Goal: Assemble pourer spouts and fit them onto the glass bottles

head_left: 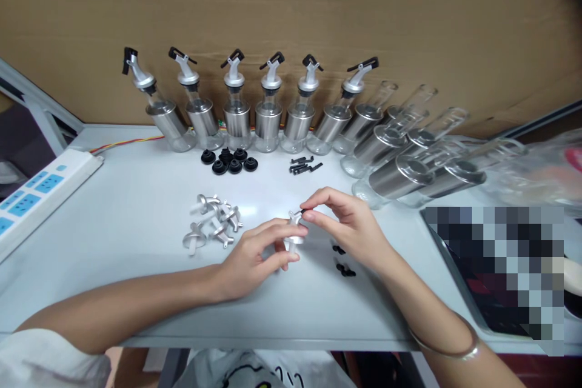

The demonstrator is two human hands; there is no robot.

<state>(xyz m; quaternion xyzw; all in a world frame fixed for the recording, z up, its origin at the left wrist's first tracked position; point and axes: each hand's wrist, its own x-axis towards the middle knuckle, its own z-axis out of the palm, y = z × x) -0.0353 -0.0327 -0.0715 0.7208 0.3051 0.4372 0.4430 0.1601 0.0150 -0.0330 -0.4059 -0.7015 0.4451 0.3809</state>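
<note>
My left hand [254, 257] is closed around a silver pourer cap [295, 231], holding it upright just above the table. My right hand [348, 224] pinches a small black lever piece [303, 211] at the top of that cap. A pile of several loose silver pourer caps [213, 227] lies to the left of my hands. Two small black parts [343, 260] lie on the table under my right wrist.
Several capped glass-and-steel bottles [236, 115] stand along the cardboard back wall; several uncapped bottles [409, 151] lie and stand at right. Black rubber stoppers [230, 160] and black levers [304, 165] sit mid-table. A white power strip [36, 191] lies at left. The table's bare surface [136, 194] is pale blue.
</note>
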